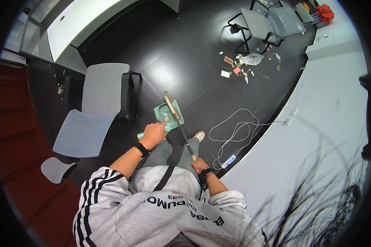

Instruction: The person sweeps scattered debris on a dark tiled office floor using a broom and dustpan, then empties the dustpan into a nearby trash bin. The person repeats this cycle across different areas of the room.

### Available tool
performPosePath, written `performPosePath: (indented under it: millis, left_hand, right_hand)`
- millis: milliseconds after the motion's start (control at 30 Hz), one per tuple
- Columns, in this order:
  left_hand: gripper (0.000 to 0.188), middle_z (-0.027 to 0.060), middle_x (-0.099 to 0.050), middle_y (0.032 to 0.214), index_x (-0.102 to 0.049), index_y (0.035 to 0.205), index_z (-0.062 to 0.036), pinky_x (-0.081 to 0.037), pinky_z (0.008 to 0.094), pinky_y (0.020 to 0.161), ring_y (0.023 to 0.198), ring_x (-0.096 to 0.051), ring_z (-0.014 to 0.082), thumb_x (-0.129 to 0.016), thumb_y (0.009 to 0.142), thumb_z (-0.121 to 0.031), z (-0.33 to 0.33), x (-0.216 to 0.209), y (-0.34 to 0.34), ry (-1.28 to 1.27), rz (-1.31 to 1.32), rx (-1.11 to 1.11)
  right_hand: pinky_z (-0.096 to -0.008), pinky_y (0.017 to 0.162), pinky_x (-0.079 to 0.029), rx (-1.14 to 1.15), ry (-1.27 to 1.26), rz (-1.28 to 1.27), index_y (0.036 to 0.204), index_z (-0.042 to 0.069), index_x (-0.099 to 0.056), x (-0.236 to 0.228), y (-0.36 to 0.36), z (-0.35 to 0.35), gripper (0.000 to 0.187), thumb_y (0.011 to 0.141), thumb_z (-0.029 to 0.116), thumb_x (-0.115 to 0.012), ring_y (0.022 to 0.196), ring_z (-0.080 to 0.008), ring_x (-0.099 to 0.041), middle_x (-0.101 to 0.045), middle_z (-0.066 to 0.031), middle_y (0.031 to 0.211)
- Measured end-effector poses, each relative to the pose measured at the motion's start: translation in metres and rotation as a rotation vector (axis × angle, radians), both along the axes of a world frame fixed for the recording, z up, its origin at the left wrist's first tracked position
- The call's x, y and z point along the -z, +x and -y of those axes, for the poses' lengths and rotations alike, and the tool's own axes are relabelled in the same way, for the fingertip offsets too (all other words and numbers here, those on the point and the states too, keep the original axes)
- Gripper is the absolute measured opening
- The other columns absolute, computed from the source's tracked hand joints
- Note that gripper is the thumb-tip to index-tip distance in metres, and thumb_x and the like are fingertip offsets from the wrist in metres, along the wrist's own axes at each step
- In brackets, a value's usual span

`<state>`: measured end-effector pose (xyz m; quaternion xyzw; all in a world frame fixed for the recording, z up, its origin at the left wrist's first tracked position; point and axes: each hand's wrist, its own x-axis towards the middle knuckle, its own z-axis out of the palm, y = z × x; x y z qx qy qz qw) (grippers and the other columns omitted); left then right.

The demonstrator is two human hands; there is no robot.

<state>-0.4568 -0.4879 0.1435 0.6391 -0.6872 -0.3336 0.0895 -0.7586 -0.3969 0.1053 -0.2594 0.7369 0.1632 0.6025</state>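
Note:
Wrapped round the handle of a light green dustpan [157, 112] is my left hand [153, 133], closed. Some small pale bits of litter [165, 115] lie inside the pan. My right hand [200, 165], also closed, grips the lower end of a broom's dark stick [186, 140]. The broom head [171, 105] is slanted across the right part of the dustpan and hides some of it. Whether its bristles touch the pan, I cannot tell. One shoe [199, 136] of mine shows just right of the stick.
Scattered litter [236, 71] lies ahead right beside a grey chair [257, 25]. Another chair [105, 88] stands close on my left, below a white desk [70, 31]. A white cable [235, 131] loops to a power strip [228, 161] by the right wall [317, 136].

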Motion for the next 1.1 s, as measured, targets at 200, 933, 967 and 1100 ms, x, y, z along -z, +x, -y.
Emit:
performPosePath:
  millis: [200, 933, 967, 1100]
  left_hand:
    - [0.024, 0.0162, -0.063, 0.074, -0.054, 0.084, -0.0056, -0.049, 0.048, 0.06, 0.069, -0.062, 0.0369, -0.063, 0.078, -0.027, -0.012, -0.001, 0.017, 0.013, -0.002, -0.034]
    - [0.024, 0.0161, -0.063, 0.071, -0.056, 0.081, -0.0064, -0.049, 0.0479, 0.058, 0.066, -0.062, 0.0366, -0.062, 0.077, -0.029, -0.005, -0.001, 0.069, 0.02, 0.099, -0.021]
    - [0.024, 0.016, -0.063, 0.07, -0.055, 0.08, -0.0066, -0.049, 0.048, 0.059, 0.066, -0.062, 0.0367, -0.062, 0.077, -0.029, -0.006, -0.003, 0.067, 0.016, 0.102, -0.024]
    - [0.025, 0.0161, -0.063, 0.071, -0.054, 0.079, -0.0071, -0.048, 0.0482, 0.06, 0.069, -0.062, 0.0371, -0.063, 0.077, -0.03, -0.009, -0.009, 0.056, 0.044, 0.103, -0.031]
  right_hand:
    - [-0.0298, 0.03, -0.026, 0.05, -0.09, -0.025, 0.075, -0.001, -0.053, -0.053, -0.036, -0.017, 0.009, 0.071, 0.005, -0.048, 0.035, -0.0136, -0.041, -0.046, -0.0055, 0.05]
    - [-0.0295, 0.032, -0.025, 0.037, 0.03, 0.143, 0.074, -0.003, -0.054, -0.002, 0.032, 0.004, 0.009, 0.072, 0.006, -0.05, 0.035, -0.0128, -0.04, -0.045, -0.0042, 0.048]
    - [-0.0292, 0.031, -0.024, 0.025, 0.028, 0.155, 0.074, -0.002, -0.054, -0.01, 0.02, 0.004, 0.008, 0.072, 0.005, -0.051, 0.034, -0.0121, -0.039, -0.044, -0.0035, 0.047]
    - [-0.0327, 0.036, -0.031, 0.005, -0.07, 0.071, 0.079, -0.002, -0.058, -0.035, -0.036, -0.018, 0.013, 0.069, 0.005, -0.052, 0.039, -0.0163, -0.045, -0.05, -0.0073, 0.054]
